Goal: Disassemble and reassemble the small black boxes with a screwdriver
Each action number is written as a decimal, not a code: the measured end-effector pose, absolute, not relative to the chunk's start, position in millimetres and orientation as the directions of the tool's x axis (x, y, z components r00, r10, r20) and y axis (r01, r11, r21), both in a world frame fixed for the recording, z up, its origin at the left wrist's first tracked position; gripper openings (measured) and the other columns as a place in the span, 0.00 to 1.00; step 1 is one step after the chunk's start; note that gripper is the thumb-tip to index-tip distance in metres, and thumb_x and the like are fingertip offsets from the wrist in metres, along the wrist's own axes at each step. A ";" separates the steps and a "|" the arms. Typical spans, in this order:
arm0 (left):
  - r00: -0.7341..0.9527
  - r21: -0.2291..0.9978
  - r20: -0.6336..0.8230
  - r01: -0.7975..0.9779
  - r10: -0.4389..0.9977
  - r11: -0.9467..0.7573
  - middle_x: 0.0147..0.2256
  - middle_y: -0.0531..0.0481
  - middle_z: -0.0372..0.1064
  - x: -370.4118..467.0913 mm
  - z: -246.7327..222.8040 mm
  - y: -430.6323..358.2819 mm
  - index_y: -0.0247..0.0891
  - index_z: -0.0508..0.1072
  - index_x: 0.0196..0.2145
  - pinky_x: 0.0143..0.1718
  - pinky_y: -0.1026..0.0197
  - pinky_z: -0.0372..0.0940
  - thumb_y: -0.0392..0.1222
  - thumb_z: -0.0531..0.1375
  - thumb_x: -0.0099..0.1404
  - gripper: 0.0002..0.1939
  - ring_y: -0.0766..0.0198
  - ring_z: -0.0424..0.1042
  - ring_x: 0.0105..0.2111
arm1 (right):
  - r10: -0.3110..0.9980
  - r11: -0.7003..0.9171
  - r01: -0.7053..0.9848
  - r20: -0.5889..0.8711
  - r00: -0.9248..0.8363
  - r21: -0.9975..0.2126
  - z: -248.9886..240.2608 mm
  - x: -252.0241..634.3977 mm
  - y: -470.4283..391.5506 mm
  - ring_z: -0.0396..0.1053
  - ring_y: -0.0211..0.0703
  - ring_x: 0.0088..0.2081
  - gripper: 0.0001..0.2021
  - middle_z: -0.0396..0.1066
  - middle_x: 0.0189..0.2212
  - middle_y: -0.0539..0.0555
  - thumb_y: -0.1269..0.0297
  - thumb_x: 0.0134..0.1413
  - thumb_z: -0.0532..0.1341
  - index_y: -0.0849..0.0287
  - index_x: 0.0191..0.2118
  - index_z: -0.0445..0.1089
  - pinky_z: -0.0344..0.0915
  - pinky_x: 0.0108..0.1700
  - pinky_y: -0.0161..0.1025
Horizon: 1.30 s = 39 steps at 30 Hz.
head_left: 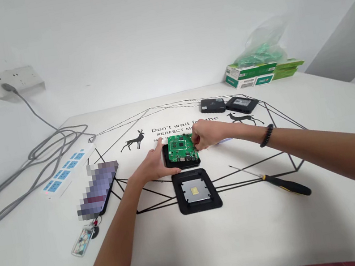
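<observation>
A green circuit board (181,147) sits slightly askew over a black plastic case (183,165), covering most of it. My left hand (154,162) grips the case from the left, thumb at the near edge and a finger at the far edge. With fingers curled in a pinch, my right hand (204,134) has hold of the board's right edge; its fingertips are partly hidden. Just nearer to me lies a black case cover (182,205), inner side up, with a silvery metal plate (189,194) and a small pale yellow pad (194,191) on it.
On the right lies a screwdriver (286,185). Two black boxes (213,105) rest farther back, near green-and-white cartons (250,71) under a plastic bag (263,48). To the left are a phone (100,189) with a key tag (83,240), a power strip (68,171) and grey cables (47,148).
</observation>
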<state>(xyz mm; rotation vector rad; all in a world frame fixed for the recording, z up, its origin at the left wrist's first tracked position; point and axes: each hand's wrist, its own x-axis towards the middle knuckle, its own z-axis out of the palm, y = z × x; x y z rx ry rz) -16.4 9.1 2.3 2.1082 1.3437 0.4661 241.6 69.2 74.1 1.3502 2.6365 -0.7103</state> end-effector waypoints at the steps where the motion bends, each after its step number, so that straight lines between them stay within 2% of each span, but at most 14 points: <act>1: 0.430 0.645 -0.016 0.694 0.903 -0.319 0.71 0.31 0.51 -16.4 2.0 9.5 0.39 0.30 0.76 0.65 0.36 0.56 0.65 0.71 0.53 0.70 0.34 0.53 0.69 | 0.735 0.508 0.782 -0.291 -0.612 -0.363 73.6 240.6 69.4 0.63 0.36 0.21 0.06 0.69 0.16 0.49 0.69 0.42 0.64 0.59 0.19 0.70 0.57 0.24 0.36; 7: 0.434 0.636 -0.021 0.701 0.901 -0.322 0.69 0.28 0.53 -15.3 2.8 10.0 0.36 0.33 0.75 0.63 0.37 0.58 0.64 0.71 0.52 0.70 0.34 0.55 0.67 | 0.685 0.575 0.742 -0.293 -0.667 -0.345 68.3 235.2 70.9 0.62 0.35 0.21 0.06 0.69 0.17 0.49 0.69 0.42 0.65 0.59 0.19 0.70 0.56 0.25 0.36; 10: 0.439 0.638 0.001 0.691 0.898 -0.339 0.67 0.30 0.57 -15.3 2.7 9.8 0.36 0.35 0.75 0.62 0.37 0.59 0.62 0.71 0.52 0.69 0.34 0.58 0.65 | 0.662 0.601 0.728 -0.305 -0.685 -0.329 68.5 232.4 72.1 0.62 0.36 0.21 0.06 0.68 0.16 0.48 0.70 0.42 0.65 0.59 0.19 0.70 0.56 0.25 0.37; 15: 0.430 0.641 0.010 0.690 0.903 -0.336 0.66 0.31 0.58 -15.0 1.3 9.9 0.38 0.36 0.76 0.61 0.37 0.60 0.62 0.71 0.52 0.68 0.33 0.58 0.65 | 0.627 0.623 0.718 -0.350 -0.696 -0.311 73.8 228.2 71.9 0.61 0.35 0.20 0.06 0.67 0.16 0.47 0.71 0.42 0.64 0.59 0.19 0.70 0.56 0.25 0.36; 24: 0.437 0.644 0.034 0.678 0.899 -0.354 0.62 0.32 0.64 -14.0 2.5 9.9 0.37 0.37 0.75 0.59 0.39 0.62 0.61 0.72 0.51 0.68 0.36 0.64 0.61 | 0.596 0.688 0.690 -0.366 -0.714 -0.225 79.6 220.5 72.2 0.58 0.36 0.18 0.07 0.59 0.12 0.44 0.71 0.41 0.65 0.57 0.18 0.68 0.55 0.26 0.38; 34: 0.434 0.626 0.010 0.700 0.901 -0.344 0.65 0.30 0.60 -13.8 3.8 9.4 0.37 0.37 0.75 0.60 0.38 0.62 0.62 0.72 0.51 0.68 0.35 0.61 0.63 | 0.582 0.697 0.692 -0.416 -0.699 -0.188 78.9 214.1 71.6 0.55 0.36 0.20 0.06 0.58 0.13 0.45 0.69 0.42 0.64 0.58 0.18 0.69 0.52 0.27 0.39; 39: 0.430 0.636 0.022 0.690 0.902 -0.344 0.64 0.30 0.62 -14.4 2.5 9.7 0.38 0.40 0.75 0.59 0.37 0.61 0.63 0.72 0.50 0.67 0.33 0.60 0.64 | 0.564 0.709 0.682 -0.437 -0.700 -0.179 80.5 210.9 75.1 0.56 0.37 0.22 0.05 0.60 0.15 0.45 0.70 0.41 0.64 0.59 0.19 0.70 0.52 0.28 0.39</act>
